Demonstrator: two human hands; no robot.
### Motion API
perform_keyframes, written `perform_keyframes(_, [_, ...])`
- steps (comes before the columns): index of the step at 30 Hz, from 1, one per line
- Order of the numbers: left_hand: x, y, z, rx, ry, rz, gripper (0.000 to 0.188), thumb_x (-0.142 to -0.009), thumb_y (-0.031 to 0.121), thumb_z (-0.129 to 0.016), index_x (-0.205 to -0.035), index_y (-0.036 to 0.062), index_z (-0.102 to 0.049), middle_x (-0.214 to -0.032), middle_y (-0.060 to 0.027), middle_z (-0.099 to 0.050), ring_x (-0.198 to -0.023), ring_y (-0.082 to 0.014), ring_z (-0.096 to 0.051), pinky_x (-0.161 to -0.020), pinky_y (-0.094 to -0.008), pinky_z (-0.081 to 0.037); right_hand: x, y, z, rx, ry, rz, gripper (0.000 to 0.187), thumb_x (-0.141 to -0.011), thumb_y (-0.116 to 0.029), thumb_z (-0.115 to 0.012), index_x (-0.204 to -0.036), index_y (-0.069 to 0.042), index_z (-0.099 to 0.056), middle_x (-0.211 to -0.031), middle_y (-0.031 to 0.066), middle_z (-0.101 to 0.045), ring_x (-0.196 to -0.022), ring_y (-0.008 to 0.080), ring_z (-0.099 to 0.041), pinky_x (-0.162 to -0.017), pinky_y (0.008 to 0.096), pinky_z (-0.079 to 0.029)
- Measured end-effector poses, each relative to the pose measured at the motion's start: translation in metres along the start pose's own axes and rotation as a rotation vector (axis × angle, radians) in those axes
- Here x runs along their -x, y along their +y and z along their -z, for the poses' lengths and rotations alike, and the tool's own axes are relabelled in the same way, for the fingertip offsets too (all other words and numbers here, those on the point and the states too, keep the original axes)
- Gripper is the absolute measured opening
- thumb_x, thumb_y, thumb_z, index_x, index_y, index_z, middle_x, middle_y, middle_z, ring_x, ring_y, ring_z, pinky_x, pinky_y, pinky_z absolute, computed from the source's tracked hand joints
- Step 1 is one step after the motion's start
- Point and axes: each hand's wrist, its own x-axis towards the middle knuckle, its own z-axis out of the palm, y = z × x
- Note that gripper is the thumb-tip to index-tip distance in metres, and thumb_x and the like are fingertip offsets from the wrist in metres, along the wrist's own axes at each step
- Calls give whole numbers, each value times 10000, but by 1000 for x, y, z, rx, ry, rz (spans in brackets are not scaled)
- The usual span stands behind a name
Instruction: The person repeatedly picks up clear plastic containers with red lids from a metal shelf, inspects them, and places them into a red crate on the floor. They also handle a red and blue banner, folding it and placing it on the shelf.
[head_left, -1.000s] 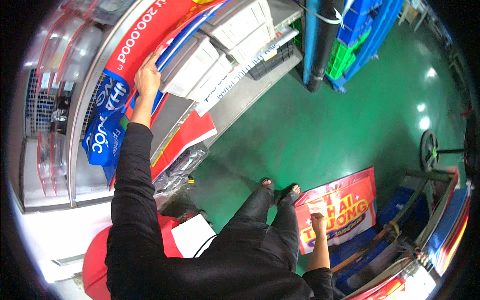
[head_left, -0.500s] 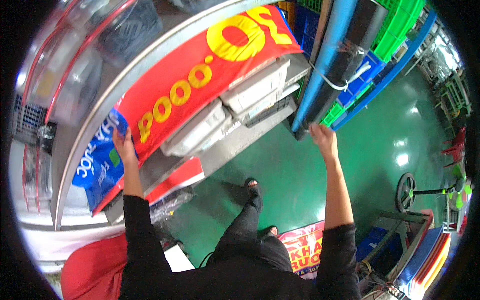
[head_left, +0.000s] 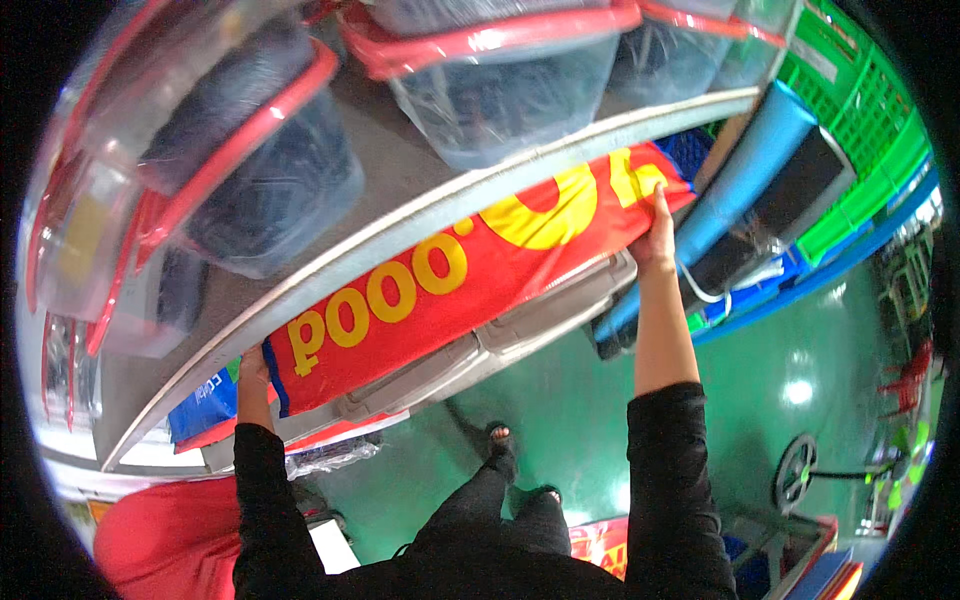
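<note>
A long red banner (head_left: 430, 325) with large yellow lettering and a dark blue border hangs along the front of a shelf, below its metal edge. My right hand (head_left: 655, 240) grips the banner's right end, its thumb over a yellow figure and its other fingers hidden behind the cloth. At the other end, my left hand (head_left: 256, 372) holds the blue-bordered edge, with most of its fingers hidden. Beside that hand, a blue printed cloth (head_left: 205, 403) with a red lower edge shows.
Clear plastic bins with red rims (head_left: 510, 85) stand on the shelf (head_left: 370, 235) above. Pale lidded boxes (head_left: 420, 378) sit under the banner. To the right lean a blue roll (head_left: 745, 165) and a black roll, beside green crates (head_left: 860, 80). A fan (head_left: 797, 475) stands at lower right.
My right hand has gone from the rolls up to the banner's right end. My left hand has shifted from the blue cloth to the red banner's left edge. The view has also shifted.
</note>
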Motion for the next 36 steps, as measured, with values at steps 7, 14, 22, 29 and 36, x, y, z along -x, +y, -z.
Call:
perform_keyframes(7, [31, 29, 22, -292, 107, -341, 438, -902, 215, -546, -1285, 11, -493, -1249, -61, -539, -1113, -179, -521, -1019, -316, -361, 0, -31, -30, 51, 34, 72, 460, -821, 34, -579, -1256, -62, -466, -1223, 111, -553, -1118, 270, -547, -974, 451, -446])
perform_keyframes(14, [235, 44, -51, 110, 108, -125, 464, -830, 330, -633, -1193, 48, -567, -1114, -78, -617, -949, -167, -608, -874, -295, -472, 117, -65, 4, -81, 84, -102, 355, -858, -62, -555, -1205, -10, -497, -1187, 142, -578, -1078, 285, -576, -922, 459, -484])
perform_keyframes(22, [340, -99, -25, 263, 40, 81, 422, -779, 205, -713, -1155, 65, -583, -1073, -64, -652, -919, -187, -646, -849, -351, -507, 238, -83, 89, 165, 132, -105, 446, -844, -184, -610, -1246, -43, -477, -1198, 89, -577, -1075, 251, -567, -940, 445, -457])
perform_keyframes(29, [331, -108, -52, 439, 92, 145, 497, -864, 356, -622, -1239, 49, -513, -1150, -86, -618, -1001, -185, -618, -838, -352, -516, 244, -95, 113, 262, 189, -247, 420, -847, -204, -630, -1227, -68, -513, -1204, 88, -576, -1094, 244, -555, -938, 461, -454])
perform_keyframes(36, [276, -65, -33, 197, 79, 158, 525, -876, 416, -590, -1245, 50, -517, -1178, -59, -605, -1028, -135, -593, -814, -345, -499, 243, -66, 136, 127, 216, -262, 439, -862, -316, -615, -1223, -80, -532, -1237, 46, -565, -1146, 244, -518, -989, 447, -396])
